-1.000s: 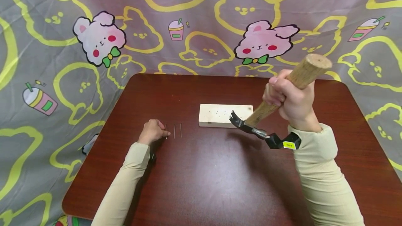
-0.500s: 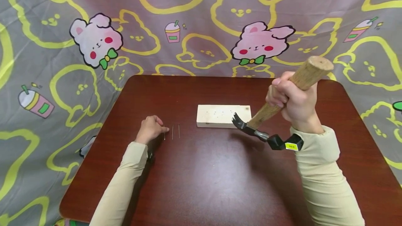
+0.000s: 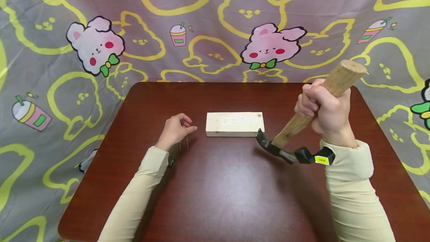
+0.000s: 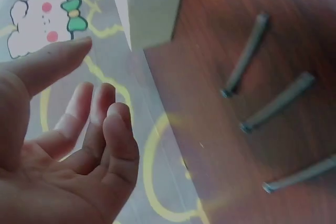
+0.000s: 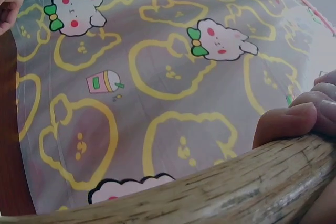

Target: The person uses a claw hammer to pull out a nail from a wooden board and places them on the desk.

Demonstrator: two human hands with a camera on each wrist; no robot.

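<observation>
My left hand hovers left of the pale wooden block, above several nails. In the left wrist view its fingers are loosely bent, thumb apart, with nothing visible between them. Three nails lie spaced out on the table there; in the head view the hand partly covers them. Small dark marks dot the block's top. My right hand grips the wooden handle of a claw hammer, head down, raised over the table right of the block. The handle crosses the bottom of the right wrist view.
The dark red-brown table has rounded corners. A patterned cloth hangs along its back and sides. Black wrist devices sit at both cuffs, the right one with a yellow label.
My left hand has moved from the leftmost nail rightward and a little back, toward the block. The right hand and hammer have drifted slightly right, away from the block.
</observation>
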